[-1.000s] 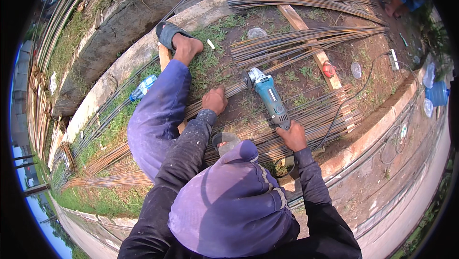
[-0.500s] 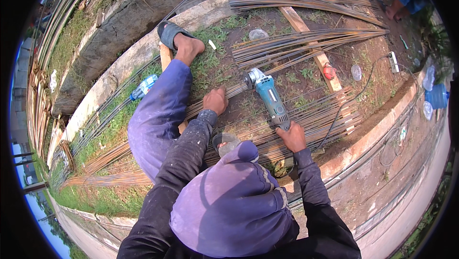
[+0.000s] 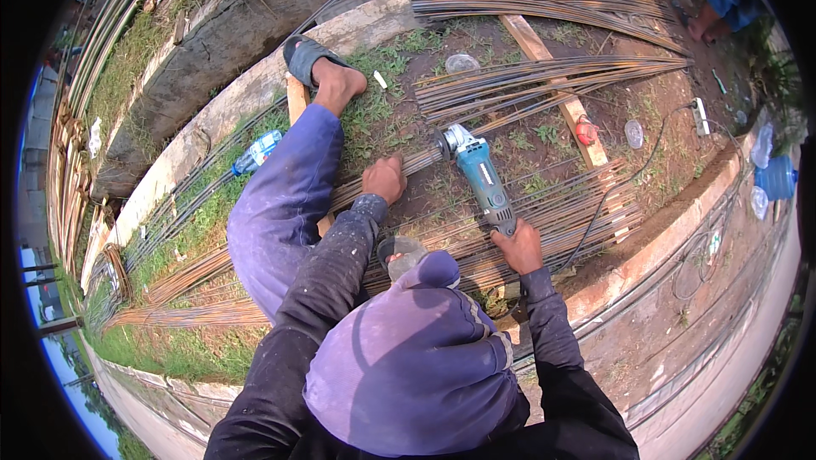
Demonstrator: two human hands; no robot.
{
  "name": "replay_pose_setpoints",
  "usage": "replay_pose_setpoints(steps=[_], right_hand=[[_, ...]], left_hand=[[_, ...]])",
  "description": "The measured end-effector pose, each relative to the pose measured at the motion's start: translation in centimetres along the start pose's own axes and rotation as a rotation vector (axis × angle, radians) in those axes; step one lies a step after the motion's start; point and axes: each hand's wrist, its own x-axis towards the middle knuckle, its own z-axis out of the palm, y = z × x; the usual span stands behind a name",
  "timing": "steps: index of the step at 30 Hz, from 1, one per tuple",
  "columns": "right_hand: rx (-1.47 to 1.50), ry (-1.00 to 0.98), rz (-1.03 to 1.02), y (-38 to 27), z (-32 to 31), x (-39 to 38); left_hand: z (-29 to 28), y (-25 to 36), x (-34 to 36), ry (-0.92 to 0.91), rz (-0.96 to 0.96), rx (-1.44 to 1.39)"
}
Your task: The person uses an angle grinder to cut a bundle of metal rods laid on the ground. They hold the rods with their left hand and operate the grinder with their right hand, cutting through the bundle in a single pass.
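My left hand [image 3: 382,178] is closed on a narrow bundle of rusty steel rods [image 3: 418,163], just left of the tool's head. My right hand [image 3: 518,246] grips the rear handle of a teal and grey angle grinder [image 3: 482,173]. The grinder's disc [image 3: 444,144] is at the rods, beside my left hand; whether it touches them I cannot tell. More long rods [image 3: 561,214] lie beneath and right of the grinder. My left leg [image 3: 285,180], in blue trousers, is bent left of the bundle, with a sandalled foot [image 3: 336,82] on or beside a wooden plank [image 3: 297,96].
Rod bundles [image 3: 544,78] lie across a timber [image 3: 524,35]. Also around: a red object [image 3: 586,129], power strip [image 3: 700,116] with cord, water bottle [image 3: 255,154], blue jug [image 3: 773,178] and a concrete edge [image 3: 195,65]. Another person's bare feet [image 3: 705,22] show at top right.
The view has shifted very slightly, with the surroundings a little lower in the frame. My hands and the grinder stay in almost the same place.
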Motion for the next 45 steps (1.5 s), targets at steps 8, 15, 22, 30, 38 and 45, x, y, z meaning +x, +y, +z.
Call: replay_pose_setpoints(steps=[8, 15, 22, 30, 38, 45], right_hand=[[-0.029, 0.012, -0.015, 0.6, 0.4, 0.1], [-0.006, 0.021, -0.012, 0.3, 0.5, -0.1], [0.035, 0.017, 0.027, -0.5, 0.3, -0.2], [0.007, 0.022, 0.036, -0.7, 0.2, -0.3], [0.018, 0.036, 0.026, -0.9, -0.1, -0.4], [-0.002, 0.036, 0.03, -0.8, 0.1, -0.5]], left_hand=[[0.3, -0.2, 0.0, 0.053, 0.017, -0.015], [0.3, -0.1, -0.1, 0.04, 0.002, -0.015], [1.1, -0.7, -0.1, 0.113, 0.028, -0.025], [0.4, -0.2, -0.1, 0.075, 0.023, -0.026], [0.3, 0.0, 0.0, 0.046, 0.032, -0.032], [0.6, -0.2, 0.1, 0.051, 0.01, -0.017]])
